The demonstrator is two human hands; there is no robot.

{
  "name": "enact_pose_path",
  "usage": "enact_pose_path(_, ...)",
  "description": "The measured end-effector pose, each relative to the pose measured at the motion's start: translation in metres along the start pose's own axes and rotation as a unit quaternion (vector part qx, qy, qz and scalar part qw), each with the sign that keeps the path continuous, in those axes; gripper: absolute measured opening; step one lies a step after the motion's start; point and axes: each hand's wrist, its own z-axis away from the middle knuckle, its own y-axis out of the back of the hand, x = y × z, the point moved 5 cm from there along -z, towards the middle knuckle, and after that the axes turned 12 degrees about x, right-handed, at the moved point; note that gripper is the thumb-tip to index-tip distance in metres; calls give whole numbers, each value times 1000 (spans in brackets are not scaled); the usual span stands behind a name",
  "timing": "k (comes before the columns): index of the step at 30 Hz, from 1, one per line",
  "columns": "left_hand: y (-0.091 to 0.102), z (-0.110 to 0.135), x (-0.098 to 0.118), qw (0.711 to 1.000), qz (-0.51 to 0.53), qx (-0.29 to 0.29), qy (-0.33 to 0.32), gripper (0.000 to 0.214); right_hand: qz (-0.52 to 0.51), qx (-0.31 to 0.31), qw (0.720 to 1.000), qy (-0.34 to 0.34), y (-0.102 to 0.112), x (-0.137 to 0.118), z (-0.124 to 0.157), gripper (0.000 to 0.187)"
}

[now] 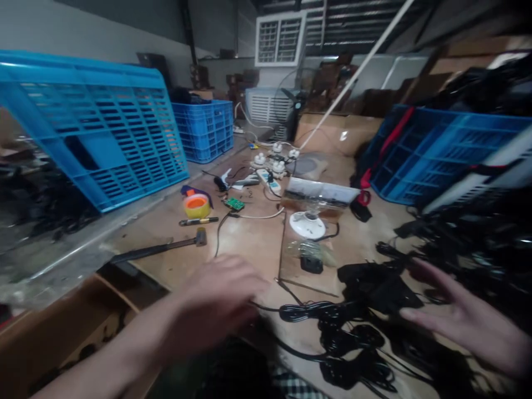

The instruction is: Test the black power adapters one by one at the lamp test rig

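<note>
My left hand (218, 302) hovers low over the near edge of the wooden table (257, 238), back of the hand up, smeared by motion, with a black cable running out from under it. My right hand (461, 316) is at the lower right with fingers stretched out and apart, empty, just right of a heap of black cables and adapters (361, 327). Beyond the hands a white round lamp holder (307, 224) stands on a clear sheet with a small black adapter (311, 264) in front of it.
A hammer (166, 247), a roll of orange tape (197, 205), a small green circuit board (235, 204) and a white power strip (268, 180) lie further back. Blue crates stand at left (103, 127), back (203, 127) and right (440, 149). A fan (293, 100) stands behind.
</note>
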Motion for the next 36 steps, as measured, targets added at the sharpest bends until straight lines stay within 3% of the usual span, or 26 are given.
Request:
enact_pose_path(2, -14, -14, -23, 995, -44, -52, -76, 26, -14, -55, 996, -66, -12, 8, 15, 85)
enact_pose_path(3, -20, -18, -39, 994, -61, -43, -80, 33, -26, -66, 994, -87, -20, 8, 21, 84)
enact_pose_path(6, -40, -16, -75, 992, -57, -36, -103, 17, -32, -34, 997, -67, -42, -4, 32, 76)
enact_pose_path(8, -51, -10, -84, 993, -27, -25, -112, 20, 0, 3, 999, -36, -50, -12, 33, 76)
enact_pose_path(11, -60, -16, -78, 995, 75, 23, -59, 23, 70, 29, 997, -29, -55, -25, 22, 80)
enact_pose_path(14, -71, -37, -52, 986, 161, 46, 2, 27, 99, 25, 992, -73, -58, -40, -1, 79)
enact_pose_path(18, -93, -60, -7, 984, 159, 3, -83, 23, 95, 58, 991, -79, -57, -50, -28, 79)
enact_pose_path(20, -104, -61, 3, 982, 133, -27, -132, 21, 69, 64, 993, -70, -54, -46, -27, 78)
enact_pose_path(22, -111, -56, 1, 982, 96, -46, -156, 23, 47, 60, 995, -70, -49, -37, -15, 74)
enact_pose_path(26, -113, -42, -10, 986, 45, -76, -144, 25, -43, 17, 995, -91, -33, -17, 17, 61)
enact_pose_path(30, -116, -36, -13, 988, 68, -89, -107, 34, -100, -75, 989, -76, -29, -20, 23, 61)
enact_pose_path(33, -121, -39, -11, 991, 45, -86, -90, 38, -28, -135, 990, -23, -42, -34, 9, 59)
enact_pose_path(36, -124, -39, -8, 990, 14, -110, -89, 34, 94, -102, 990, -27, -53, -40, -11, 66)
